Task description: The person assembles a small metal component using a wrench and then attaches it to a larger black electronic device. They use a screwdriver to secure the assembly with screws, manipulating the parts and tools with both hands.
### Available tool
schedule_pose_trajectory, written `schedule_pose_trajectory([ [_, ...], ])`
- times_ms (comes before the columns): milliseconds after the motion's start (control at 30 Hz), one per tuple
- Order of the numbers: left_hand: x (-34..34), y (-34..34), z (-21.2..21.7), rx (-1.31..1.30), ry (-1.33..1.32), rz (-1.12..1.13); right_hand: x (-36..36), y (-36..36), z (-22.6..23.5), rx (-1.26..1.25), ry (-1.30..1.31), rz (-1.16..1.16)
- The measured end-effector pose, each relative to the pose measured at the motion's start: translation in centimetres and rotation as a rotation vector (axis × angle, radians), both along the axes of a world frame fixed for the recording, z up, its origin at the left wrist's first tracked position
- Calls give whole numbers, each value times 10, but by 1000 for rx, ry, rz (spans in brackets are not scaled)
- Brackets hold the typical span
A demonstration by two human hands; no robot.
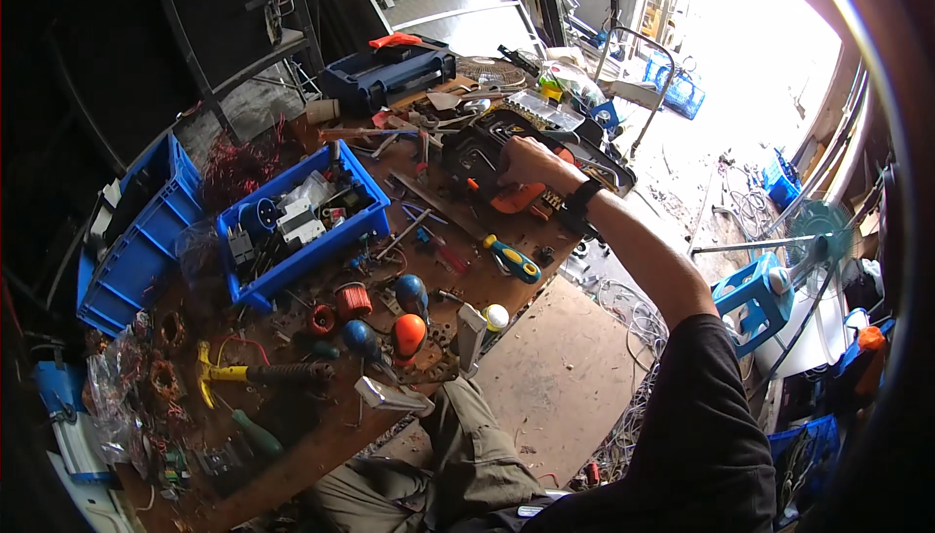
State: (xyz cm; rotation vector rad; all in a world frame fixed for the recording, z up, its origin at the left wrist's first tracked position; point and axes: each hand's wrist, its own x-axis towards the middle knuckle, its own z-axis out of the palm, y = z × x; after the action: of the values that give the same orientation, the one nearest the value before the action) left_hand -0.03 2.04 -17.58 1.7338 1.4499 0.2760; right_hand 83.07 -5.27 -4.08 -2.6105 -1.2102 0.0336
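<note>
My right hand [531,164], with a black watch on its wrist, reaches over an open black tool case [466,155] at the far right of the table. Its fingers are curled downward and closed; what they hold, if anything, is hidden. Just below the hand lies an orange tool part [518,199], with small brass-coloured pieces [547,205] beside it. Nearer me is a handsaw [438,206] with a blue and yellow handle [513,258]. My left hand is out of view.
A blue crate [305,226] of electrical parts stands on the cluttered table, another blue crate [146,231] to its left. Nearer lie a yellow and black hammer [255,373], an orange-topped round-handled tool [408,335] and a vise [394,397]. Cables [633,338] cover the floor at right.
</note>
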Motion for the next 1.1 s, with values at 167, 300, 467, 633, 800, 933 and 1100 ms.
schedule_pose_trajectory([
  [167, -1, 1, -2, -23, -22, 5, -7, 0, 0, 2, 67, -32],
  [300, -3, 0, -5, -12, -30, 8, -17, 0, 2, 16, 50, 10],
  [467, 6, -2, 5, 17, -19, 3, -23, -2, 5, -5, 93, 36],
  [633, 16, -6, 22, 43, 87, -31, -17, -3, -2, 5, 36, 72],
  [800, 14, -4, 14, 28, -26, -51, -11, -2, -13, 5, -19, 42],
  [933, 7, -2, 6, 46, -32, -70, -15, 0, -12, -43, 30, -66],
  [1100, 7, -5, 12, 43, 22, -63, -21, -7, -9, 96, 53, -89],
])
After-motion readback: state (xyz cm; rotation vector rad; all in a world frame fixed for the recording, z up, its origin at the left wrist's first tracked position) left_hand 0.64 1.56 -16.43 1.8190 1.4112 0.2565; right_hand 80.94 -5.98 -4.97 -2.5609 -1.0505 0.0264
